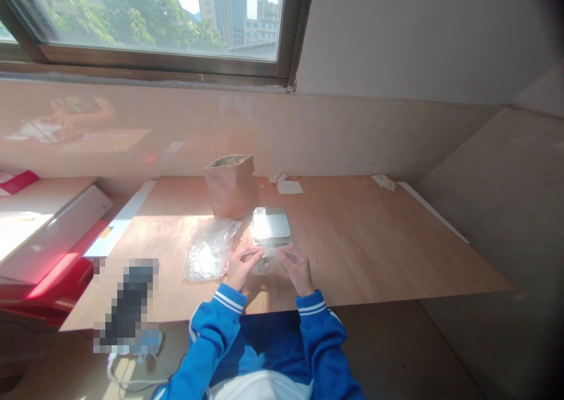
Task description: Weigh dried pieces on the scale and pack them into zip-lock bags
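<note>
Both hands meet at the near edge of a wooden table (374,241). My left hand (240,269) and my right hand (297,268) pinch the two sides of a small clear plastic bag (268,262) held between them. Just beyond the bag sits a small kitchen scale (271,225) with a shiny metal top. A pile of clear plastic bags (209,250) lies left of my left hand. An open brown paper pouch (231,184) stands upright behind the scale.
A white paper slip (289,187) and crumpled scraps (383,181) lie at the table's far edge. A red and white object (53,259) sits left of the table. A blurred dark item (127,309) rests at the near left corner. A window runs above.
</note>
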The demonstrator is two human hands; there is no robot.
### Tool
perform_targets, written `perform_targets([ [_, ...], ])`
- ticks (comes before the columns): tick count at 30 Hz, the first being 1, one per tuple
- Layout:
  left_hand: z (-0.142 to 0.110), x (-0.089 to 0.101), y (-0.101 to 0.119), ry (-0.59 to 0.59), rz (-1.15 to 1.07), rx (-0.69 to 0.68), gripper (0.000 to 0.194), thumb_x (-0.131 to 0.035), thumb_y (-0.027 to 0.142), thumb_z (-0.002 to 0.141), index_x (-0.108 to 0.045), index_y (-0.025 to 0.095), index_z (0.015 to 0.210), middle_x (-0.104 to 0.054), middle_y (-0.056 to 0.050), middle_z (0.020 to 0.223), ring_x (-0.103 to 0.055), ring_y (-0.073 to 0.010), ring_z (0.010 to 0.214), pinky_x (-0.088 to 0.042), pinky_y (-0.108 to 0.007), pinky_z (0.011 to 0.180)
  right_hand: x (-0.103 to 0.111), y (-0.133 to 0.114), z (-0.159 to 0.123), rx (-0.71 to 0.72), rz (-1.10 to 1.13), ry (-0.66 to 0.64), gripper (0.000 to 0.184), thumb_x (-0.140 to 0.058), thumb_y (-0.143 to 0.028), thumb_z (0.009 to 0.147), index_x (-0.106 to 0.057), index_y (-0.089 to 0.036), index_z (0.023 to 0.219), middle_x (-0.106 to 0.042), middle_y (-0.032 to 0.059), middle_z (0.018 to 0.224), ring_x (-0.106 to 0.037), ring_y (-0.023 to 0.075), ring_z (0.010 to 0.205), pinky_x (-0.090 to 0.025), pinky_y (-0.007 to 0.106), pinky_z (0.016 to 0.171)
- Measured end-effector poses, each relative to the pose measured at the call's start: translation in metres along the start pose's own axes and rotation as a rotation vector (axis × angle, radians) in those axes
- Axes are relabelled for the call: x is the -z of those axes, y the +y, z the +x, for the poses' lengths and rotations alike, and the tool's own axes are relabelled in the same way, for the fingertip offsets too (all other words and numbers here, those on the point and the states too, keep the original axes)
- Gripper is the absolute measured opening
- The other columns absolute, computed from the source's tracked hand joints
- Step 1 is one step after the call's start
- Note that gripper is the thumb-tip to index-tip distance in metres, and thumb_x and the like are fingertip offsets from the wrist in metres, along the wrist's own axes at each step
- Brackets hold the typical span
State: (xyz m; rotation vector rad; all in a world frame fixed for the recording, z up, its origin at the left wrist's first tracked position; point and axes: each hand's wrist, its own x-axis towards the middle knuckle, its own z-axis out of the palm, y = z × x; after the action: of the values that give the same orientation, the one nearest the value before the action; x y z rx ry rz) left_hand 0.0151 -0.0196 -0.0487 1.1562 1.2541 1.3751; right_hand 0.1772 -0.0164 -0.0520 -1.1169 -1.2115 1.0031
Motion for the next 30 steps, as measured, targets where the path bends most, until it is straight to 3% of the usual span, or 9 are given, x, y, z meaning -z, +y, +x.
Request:
perform_targets([
  [5,0.000,-0.003,0.004,0.037,-0.005,-0.014,0.018,-0.076,0.036,0.069,-0.076,0.020,0.074,-0.074,-0.008,0.082,-0.069,-0.0245,0.085,-0.055,-0.039,0.086,-0.001,-0.003,-0.001,-0.017,0.008,0.022,0.024,-0.073,-0.042,0.076,-0.072,-0.018,0.075,-0.065,0.0020,0.072,-0.062,0.0171,0.071,-0.052,0.028,0.066],
  [10,-0.001,-0.005,-0.004,-0.026,0.022,-0.041,0.016,-0.075,0.035,0.072,-0.076,0.020,0.078,-0.075,-0.008,0.084,-0.069,-0.0238,0.086,-0.056,-0.038,0.085,-0.004,-0.005,0.000,0.041,0.004,-0.059,0.022,-0.074,-0.039,0.076,-0.072,-0.018,0.073,-0.064,0.0018,0.073,-0.062,0.0165,0.072,-0.051,0.028,0.068],
  [15,-0.004,-0.011,-0.010,-0.040,0.005,-0.047,0.018,-0.073,0.035,0.075,-0.075,0.018,0.081,-0.074,-0.007,0.083,-0.069,-0.0207,0.082,-0.056,-0.034,0.081,-0.009,-0.001,-0.001,0.107,-0.036,-0.011,0.020,-0.073,-0.038,0.078,-0.071,-0.019,0.074,-0.064,0.0020,0.074,-0.061,0.0163,0.072,-0.051,0.028,0.066],
  [22,-0.008,-0.020,-0.006,0.111,0.043,-0.109,0.019,-0.074,0.036,0.074,-0.074,0.017,0.078,-0.073,-0.006,0.080,-0.068,-0.0186,0.077,-0.056,-0.031,0.076,-0.022,0.000,-0.007,0.155,-0.070,0.124,0.021,-0.072,-0.037,0.079,-0.068,-0.019,0.070,-0.059,0.0011,0.072,-0.058,0.0150,0.069,-0.050,0.027,0.063],
  [30,-0.007,-0.012,0.006,0.191,0.111,-0.124,0.014,-0.078,0.034,0.068,-0.077,0.020,0.071,-0.074,-0.005,0.074,-0.069,-0.0215,0.077,-0.055,-0.036,0.080,-0.014,-0.008,-0.008,0.137,-0.048,0.174,0.018,-0.067,-0.037,0.083,-0.077,-0.023,0.078,-0.062,0.0023,0.074,-0.059,0.0176,0.074,-0.050,0.029,0.067],
])
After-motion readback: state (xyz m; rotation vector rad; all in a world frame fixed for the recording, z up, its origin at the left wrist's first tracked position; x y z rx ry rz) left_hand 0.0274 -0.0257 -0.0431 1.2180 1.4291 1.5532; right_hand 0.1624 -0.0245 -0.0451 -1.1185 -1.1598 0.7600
